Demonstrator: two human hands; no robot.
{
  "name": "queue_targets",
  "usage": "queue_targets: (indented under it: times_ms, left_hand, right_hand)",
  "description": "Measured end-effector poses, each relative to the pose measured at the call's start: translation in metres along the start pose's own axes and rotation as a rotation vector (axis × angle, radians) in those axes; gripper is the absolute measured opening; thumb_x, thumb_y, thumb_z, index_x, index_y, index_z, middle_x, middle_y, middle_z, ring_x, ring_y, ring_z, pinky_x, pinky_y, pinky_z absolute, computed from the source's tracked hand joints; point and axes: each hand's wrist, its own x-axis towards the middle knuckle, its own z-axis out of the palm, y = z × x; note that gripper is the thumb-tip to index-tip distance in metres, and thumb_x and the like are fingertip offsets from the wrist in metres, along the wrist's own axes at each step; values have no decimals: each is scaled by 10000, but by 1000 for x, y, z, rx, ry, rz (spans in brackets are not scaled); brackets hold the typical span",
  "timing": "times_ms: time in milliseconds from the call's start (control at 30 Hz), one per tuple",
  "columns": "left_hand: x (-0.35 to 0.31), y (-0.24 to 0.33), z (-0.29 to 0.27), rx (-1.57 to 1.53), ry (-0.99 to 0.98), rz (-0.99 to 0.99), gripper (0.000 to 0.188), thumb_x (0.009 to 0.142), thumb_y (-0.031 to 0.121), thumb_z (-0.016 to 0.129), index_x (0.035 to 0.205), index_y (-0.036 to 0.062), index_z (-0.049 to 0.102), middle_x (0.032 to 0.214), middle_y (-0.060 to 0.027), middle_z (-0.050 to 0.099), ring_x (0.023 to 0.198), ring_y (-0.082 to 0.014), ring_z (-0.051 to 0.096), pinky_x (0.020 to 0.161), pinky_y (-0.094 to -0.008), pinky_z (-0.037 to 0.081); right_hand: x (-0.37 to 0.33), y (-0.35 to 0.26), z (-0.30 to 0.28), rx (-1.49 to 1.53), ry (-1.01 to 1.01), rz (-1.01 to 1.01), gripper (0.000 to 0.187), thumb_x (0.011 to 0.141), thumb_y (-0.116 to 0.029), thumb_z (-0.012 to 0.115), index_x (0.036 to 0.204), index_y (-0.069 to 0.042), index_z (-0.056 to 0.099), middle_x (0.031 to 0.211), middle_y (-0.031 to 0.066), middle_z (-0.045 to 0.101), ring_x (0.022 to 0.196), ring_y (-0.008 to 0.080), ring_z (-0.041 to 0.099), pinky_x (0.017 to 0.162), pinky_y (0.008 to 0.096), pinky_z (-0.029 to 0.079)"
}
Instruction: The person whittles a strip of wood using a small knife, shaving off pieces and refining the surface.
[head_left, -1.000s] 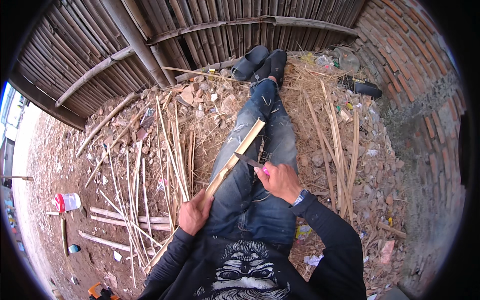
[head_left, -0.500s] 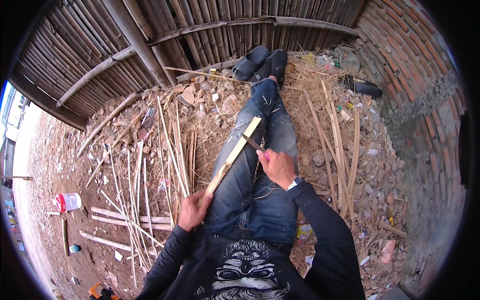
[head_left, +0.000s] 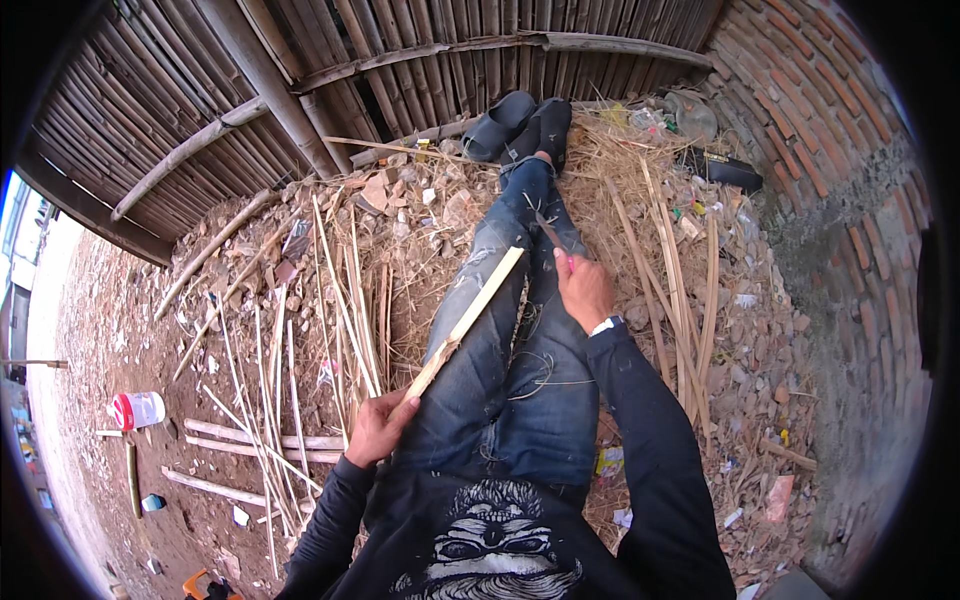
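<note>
My left hand (head_left: 378,428) is closed round the near end of a pale split-bamboo strip (head_left: 473,316), which slants up and away across my jeans (head_left: 460,395). Rough, torn fibres show along the strip's nearer half; its far half looks smooth. In my right hand (head_left: 585,290) is a knife (head_left: 549,231) with a pink handle, its blade pointing away toward my feet. The blade is apart from the strip, above my right shin. Thin shavings cling to the jeans.
Long bamboo strips (head_left: 277,390) lie on the ground to my left, more strips (head_left: 680,300) to my right. A white bucket (head_left: 139,410) with a red rim stands far left. Ahead is a bamboo wall (head_left: 430,80); a brick wall (head_left: 850,230) rises at right. Rubble covers the ground.
The knife has come off the strip, moving right and away with my right hand. My left hand keeps its hold, and the strip has shifted slightly.
</note>
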Motion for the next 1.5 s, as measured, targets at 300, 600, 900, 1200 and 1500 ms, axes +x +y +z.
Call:
queue_targets:
  times_ms: [300,600,900,1200,1500]
  left_hand:
    - [-8,22,-14,-612,-298,-274,418,1104,344,615,1314,-10,692,591,105,327,469,-28,272,446,-252,201]
    - [-29,29,-14,-690,-316,-291,433,1123,331,566,1317,-46,654,602,101,295,467,-35,244,443,-247,190]
    - [-30,28,-8,-394,-116,46,341,1095,281,635,1213,-22,738,615,70,457,485,-68,376,468,-268,317]
    - [-44,44,-2,381,341,330,445,911,370,830,1147,-4,781,738,-267,698,678,-379,752,629,-414,579]
    - [-41,40,-7,515,422,357,374,909,375,827,1135,78,805,693,-187,713,621,-353,730,580,-415,570]
  right_hand:
    - [-75,-101,-51,269,-339,-357,536,1061,-503,565,762,-65,640,595,220,645,588,445,683,553,548,542]
    - [-43,-88,-66,228,-264,-249,549,1062,-509,558,792,-46,679,613,264,640,634,493,677,591,590,534]
    - [19,-45,-95,702,-20,164,557,1056,-486,599,786,-7,688,646,117,607,589,236,536,613,393,446]
    - [33,-67,-135,557,-25,-230,360,874,-348,859,970,-19,749,740,168,694,617,322,650,616,407,502]
    - [54,-36,-157,361,147,104,294,926,-242,806,821,17,715,662,180,657,562,281,626,558,418,458]
